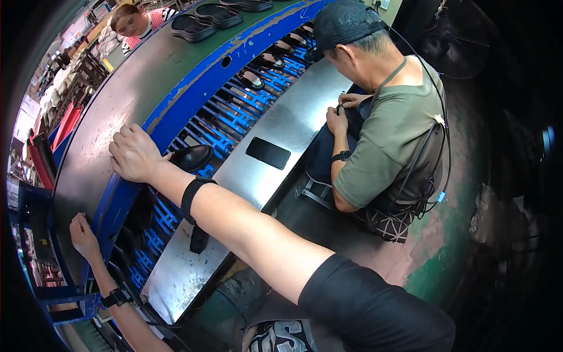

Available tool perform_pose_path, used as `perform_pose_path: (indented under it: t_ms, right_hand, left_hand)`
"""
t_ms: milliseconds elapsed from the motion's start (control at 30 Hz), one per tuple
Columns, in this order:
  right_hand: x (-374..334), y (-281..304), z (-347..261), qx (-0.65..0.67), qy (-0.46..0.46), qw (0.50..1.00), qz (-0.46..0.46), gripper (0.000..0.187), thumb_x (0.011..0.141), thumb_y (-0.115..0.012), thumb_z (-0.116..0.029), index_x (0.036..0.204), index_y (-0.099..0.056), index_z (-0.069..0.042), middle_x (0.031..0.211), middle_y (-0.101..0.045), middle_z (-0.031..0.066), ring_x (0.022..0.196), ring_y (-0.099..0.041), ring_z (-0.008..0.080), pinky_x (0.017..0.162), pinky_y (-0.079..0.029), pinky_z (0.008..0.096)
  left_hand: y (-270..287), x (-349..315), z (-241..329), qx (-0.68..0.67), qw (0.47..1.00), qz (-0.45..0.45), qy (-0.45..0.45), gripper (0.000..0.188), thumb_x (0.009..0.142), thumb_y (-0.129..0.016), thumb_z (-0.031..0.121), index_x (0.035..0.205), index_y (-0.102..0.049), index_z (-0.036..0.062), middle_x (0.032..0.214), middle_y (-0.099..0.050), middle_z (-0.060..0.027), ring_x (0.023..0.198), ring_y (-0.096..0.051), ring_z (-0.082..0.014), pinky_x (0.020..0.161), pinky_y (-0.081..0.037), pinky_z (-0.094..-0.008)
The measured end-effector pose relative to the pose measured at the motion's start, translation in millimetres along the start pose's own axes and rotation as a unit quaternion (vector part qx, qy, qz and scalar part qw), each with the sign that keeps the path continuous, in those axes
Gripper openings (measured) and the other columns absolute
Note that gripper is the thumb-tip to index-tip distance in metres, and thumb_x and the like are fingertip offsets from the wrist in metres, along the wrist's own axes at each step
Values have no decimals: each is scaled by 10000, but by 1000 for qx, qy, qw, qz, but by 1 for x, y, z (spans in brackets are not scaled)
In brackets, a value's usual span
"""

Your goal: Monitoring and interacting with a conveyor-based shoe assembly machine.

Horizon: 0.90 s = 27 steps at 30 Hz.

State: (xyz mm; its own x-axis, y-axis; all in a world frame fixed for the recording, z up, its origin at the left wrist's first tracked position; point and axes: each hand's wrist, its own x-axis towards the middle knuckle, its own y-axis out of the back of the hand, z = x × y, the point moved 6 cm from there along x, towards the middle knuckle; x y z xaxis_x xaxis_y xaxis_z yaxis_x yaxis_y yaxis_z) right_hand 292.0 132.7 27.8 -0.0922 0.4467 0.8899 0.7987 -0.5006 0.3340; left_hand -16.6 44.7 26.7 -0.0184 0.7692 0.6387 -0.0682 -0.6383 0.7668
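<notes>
Fingers of your right hand (138,154) are bent over the border of the dark green surface (111,114), above its chipped blue edge (170,111). Your palm faces away from the camera; whether it grips anything cannot be told. A black shoe (192,158) is just beside this hand, over the blue rack (231,120) below the edge. Your wrist and forearm hide part of the shoe; contact between hand and shoe cannot be confirmed.

Your left hand (85,234) is at the near end of the same surface, fingers curled inward. The fingertips are hard to make out, so you cannot verify whether it holds an item.

Your right forearm crosses the metal surface (305,100) and covers part of it. A dark object (198,240) lies there near your wristband, its kind unclear. A black phone (268,153) lies farther along.

Three black soles (192,28) rest at the far end of the green surface; the last is cut off by the upper border. A co-worker (387,138) sits at right, both hands at dark material, details indistinct.
</notes>
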Motion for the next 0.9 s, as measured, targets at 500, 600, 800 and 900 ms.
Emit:
perform_pose_path:
  t_ms: [500, 600, 800, 900]
  right_hand:
    - [-4, 4, 2, -8, 12, 999, 37, 179, 724, -622, -247, 658, -604, -81, 718, -573, 79, 777, -556, 252, 727, -413, 380]
    - [-1, 2, -2, -2, 17, 999, 42, 177, 721, -625, -245, 658, -604, -81, 717, -572, 79, 778, -556, 254, 728, -413, 381]
    - [-2, 3, 0, 18, 13, 999, 45, 152, 710, -632, -214, 683, -584, -73, 721, -552, 87, 767, -547, 262, 721, -411, 382]
    - [-3, 5, 7, 10, 11, 999, 40, 147, 704, -636, -211, 689, -589, -72, 727, -549, 86, 783, -544, 258, 730, -409, 378]
  left_hand:
    - [-2, -1, 3, -8, 1000, 12, 8, 273, 1017, -504, 203, 1026, -675, -10, 989, -680, -140, 940, -650, -293, 846, -503, -368]
    - [-2, -2, -6, -2, 1000, 6, 5, 269, 1017, -505, 198, 1030, -674, -10, 991, -680, -141, 942, -650, -292, 846, -503, -365]
    - [-7, 0, -11, -5, 1000, 1, 9, 281, 1029, -489, 216, 1041, -664, -4, 1002, -667, -137, 927, -644, -295, 836, -497, -367]
    - [-17, 3, -13, 1, 998, -32, 49, 289, 1029, -489, 225, 1033, -667, -3, 987, -668, -140, 922, -643, -294, 838, -493, -371]
